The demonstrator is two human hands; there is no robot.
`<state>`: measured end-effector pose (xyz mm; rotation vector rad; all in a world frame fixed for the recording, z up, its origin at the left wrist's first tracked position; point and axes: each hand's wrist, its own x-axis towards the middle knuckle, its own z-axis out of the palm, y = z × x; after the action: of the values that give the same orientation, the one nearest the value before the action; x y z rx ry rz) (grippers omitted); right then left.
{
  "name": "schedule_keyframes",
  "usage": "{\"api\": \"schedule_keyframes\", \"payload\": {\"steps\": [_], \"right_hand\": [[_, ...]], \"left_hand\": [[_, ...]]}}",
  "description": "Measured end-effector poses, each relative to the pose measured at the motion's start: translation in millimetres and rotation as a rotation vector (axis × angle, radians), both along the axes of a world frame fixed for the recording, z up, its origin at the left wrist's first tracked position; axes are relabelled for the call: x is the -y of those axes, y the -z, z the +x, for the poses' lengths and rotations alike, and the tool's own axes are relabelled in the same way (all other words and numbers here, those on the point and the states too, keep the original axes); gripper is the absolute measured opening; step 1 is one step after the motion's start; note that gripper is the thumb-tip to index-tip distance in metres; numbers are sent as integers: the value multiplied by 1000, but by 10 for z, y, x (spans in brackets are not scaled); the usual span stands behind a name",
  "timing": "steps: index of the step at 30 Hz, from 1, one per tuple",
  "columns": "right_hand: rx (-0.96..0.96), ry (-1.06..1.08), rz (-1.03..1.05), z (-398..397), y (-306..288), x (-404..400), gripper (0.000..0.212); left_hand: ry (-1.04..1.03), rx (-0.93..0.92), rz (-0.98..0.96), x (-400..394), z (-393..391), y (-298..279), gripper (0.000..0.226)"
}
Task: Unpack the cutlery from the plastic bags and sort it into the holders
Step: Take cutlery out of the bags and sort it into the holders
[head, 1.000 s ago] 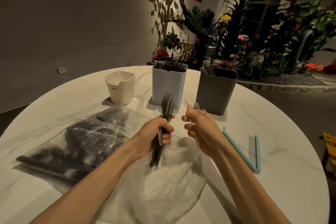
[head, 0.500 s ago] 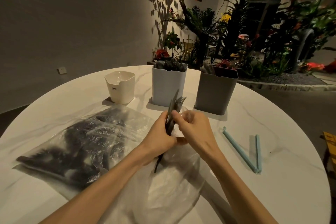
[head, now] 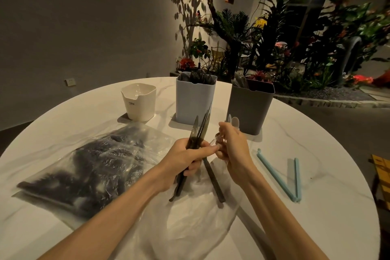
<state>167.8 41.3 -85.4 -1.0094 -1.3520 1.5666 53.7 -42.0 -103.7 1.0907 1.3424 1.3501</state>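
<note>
My left hand [head: 187, 156] grips a bundle of dark plastic cutlery [head: 199, 131], tips up, over a crumpled clear bag [head: 190, 217]. One dark piece [head: 214, 181] slants down from the bundle toward the bag. My right hand [head: 232, 145] holds a few clear plastic spoons [head: 233, 121], bowls up, close beside the left hand. A second clear bag [head: 95, 164] full of dark cutlery lies at left. Behind stand a white holder [head: 139, 101], a pale blue holder [head: 195, 101] with dark cutlery, and a grey holder [head: 251, 105] with clear cutlery.
Two light blue bag-sealing clips [head: 280, 177] lie in a V on the round white marble table [head: 295, 133] at right. Potted plants and a wall lie beyond the far edge. A yellow object [head: 382, 175] shows past the right rim.
My hands met over the bag half a second ago and have drawn slightly apart. The dark bundle now fans out, one piece slanting down, and clear spoons show again in my right hand.
</note>
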Motion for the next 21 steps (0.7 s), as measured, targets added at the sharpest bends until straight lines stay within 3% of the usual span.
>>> {"api": "schedule_keyframes", "payload": {"steps": [4, 8, 15, 21], "right_hand": [[-1, -36, -27, -28, 54, 21, 41], [11, -28, -26, -28, 92, -14, 36], [-255, 66, -39, 17, 57, -142, 29], [-53, 124, 219, 41, 80, -171, 34]], "left_hand": [[24, -55, -35, -12, 30, 8, 27], [58, -43, -23, -19, 38, -1, 40], [-41, 242, -57, -71, -65, 34, 40], [-59, 131, -115, -73, -63, 36, 37]]}}
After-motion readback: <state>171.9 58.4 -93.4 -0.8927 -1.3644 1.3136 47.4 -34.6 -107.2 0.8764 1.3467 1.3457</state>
